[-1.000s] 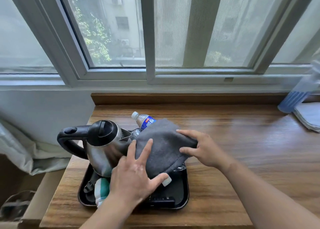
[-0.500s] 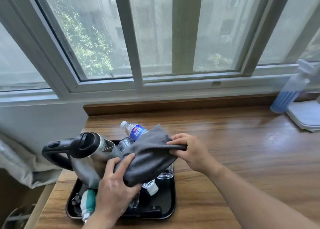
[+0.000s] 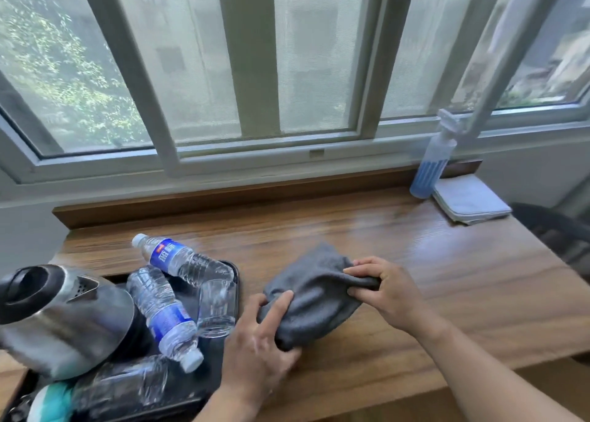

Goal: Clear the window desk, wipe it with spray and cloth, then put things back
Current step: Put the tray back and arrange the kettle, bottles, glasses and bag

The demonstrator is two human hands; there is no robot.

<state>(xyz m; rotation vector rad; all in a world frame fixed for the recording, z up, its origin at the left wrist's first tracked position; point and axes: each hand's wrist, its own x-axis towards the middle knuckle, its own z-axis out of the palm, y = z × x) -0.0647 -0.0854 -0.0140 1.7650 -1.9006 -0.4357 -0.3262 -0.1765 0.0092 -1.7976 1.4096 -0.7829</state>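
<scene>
A grey cloth (image 3: 314,297) lies bunched on the wooden desk (image 3: 447,278), just right of the black tray (image 3: 234,270). My left hand (image 3: 260,351) grips its near left end and my right hand (image 3: 388,294) pinches its right edge. The tray holds a steel kettle (image 3: 64,316), two lying water bottles (image 3: 182,259) (image 3: 164,319), a glass (image 3: 217,308), and a third bottle (image 3: 124,386) at the front. A blue spray bottle (image 3: 431,169) stands at the back right beside a folded white cloth (image 3: 469,200).
The window frame and sill (image 3: 255,160) run along the desk's far side. A raised wooden ledge (image 3: 223,198) borders the back. A dark chair (image 3: 555,230) sits off the desk's right end. A teal and white item (image 3: 51,402) lies at the tray's front left.
Both hands have carried the grey cloth off the things on the tray and to the right, onto the desk. The bottles and glass it covered now show.
</scene>
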